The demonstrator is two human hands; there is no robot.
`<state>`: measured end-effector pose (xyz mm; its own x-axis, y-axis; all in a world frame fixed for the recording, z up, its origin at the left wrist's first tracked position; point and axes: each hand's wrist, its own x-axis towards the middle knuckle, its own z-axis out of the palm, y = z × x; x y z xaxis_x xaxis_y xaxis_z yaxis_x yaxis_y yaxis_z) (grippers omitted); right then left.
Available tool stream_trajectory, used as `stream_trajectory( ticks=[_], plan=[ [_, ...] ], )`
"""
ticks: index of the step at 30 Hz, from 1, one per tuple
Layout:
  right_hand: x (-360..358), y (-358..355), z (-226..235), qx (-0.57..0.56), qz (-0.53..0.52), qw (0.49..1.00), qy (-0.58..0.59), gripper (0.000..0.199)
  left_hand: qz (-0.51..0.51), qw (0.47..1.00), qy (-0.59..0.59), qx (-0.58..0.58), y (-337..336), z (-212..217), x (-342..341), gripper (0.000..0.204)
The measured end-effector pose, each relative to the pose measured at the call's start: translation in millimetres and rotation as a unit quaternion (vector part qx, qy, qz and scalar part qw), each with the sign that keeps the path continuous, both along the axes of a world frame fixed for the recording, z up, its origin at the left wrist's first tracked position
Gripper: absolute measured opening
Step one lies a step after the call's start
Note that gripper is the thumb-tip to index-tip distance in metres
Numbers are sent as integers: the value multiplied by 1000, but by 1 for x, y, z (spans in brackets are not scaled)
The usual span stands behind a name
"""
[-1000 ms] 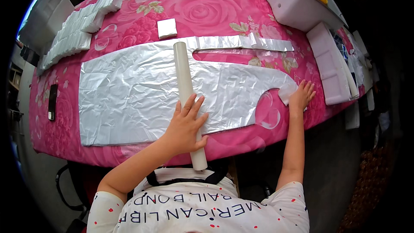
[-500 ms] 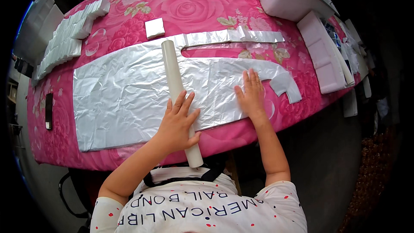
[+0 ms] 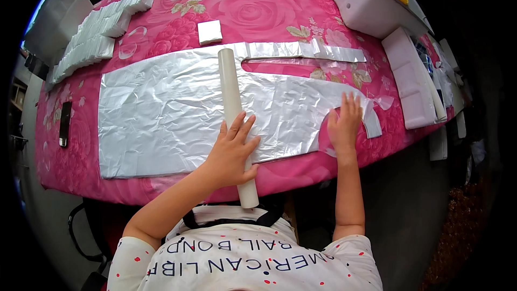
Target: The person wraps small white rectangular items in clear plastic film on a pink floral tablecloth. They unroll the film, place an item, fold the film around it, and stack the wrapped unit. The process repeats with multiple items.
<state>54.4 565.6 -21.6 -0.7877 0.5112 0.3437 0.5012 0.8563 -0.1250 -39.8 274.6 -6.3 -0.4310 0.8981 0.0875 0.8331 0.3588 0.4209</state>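
A shiny whitish plastic sheet point(image 3: 161, 113), shaped like an apron with strap-like strips at its right end, lies flat and slightly wrinkled. Across its middle rests a pale, pipe-like tube point(image 3: 230, 86), its near end reaching past the table edge towards me. My left hand point(image 3: 231, 153) lies over the tube's near part with fingers spread, pressing on it rather than wrapped round it. By the curved near strip, my right hand point(image 3: 346, 126) is open, fingers stretched out and a little blurred; nothing shows in it. A thin flap point(image 3: 382, 101) sticks out beyond that strip.
A folded white packet point(image 3: 209, 32) lies beyond the sheet. Rows of similar packets point(image 3: 97, 35) stand at the far left beside a translucent bin point(image 3: 54, 21). A dark phone-like object point(image 3: 65, 124) lies at left. White foam boxes point(image 3: 358, 2) line the right side of the pink flowered tablecloth point(image 3: 247, 8).
My right hand has moved right, from the sheet to the near strip's curve. The strip's folded end has shifted, and a thin flap now sticks out. My left hand stays on the tube.
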Motion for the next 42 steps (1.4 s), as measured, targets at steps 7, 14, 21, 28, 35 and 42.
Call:
stream_trajectory(
  ticks=[7, 14, 21, 28, 35, 42],
  plan=[
    [-46, -45, -24, -106, 208, 972, -39, 59, 10, 1000, -7, -11, -11, 3, -2, 55],
    [18, 103, -39, -26, -5, 1000, -5, 47, 16, 999, -30, 25, -17, 2, -3, 51],
    [32, 94, -13, 190, -241, 943, -130, 48, 14, 1000, -22, 13, -13, 2, -1, 49],
    [-11, 19, -3, -17, 76, 996, -53, 48, 16, 1000, -12, 14, -14, 3, 0, 48],
    [-3, 78, -44, -36, 78, 996, 19, 45, 21, 999, -18, 26, -14, 1, -1, 48],
    [36, 125, -38, 65, -15, 997, 44, 27, 20, 999, -17, 32, -12, 0, 0, 47]
  ],
)
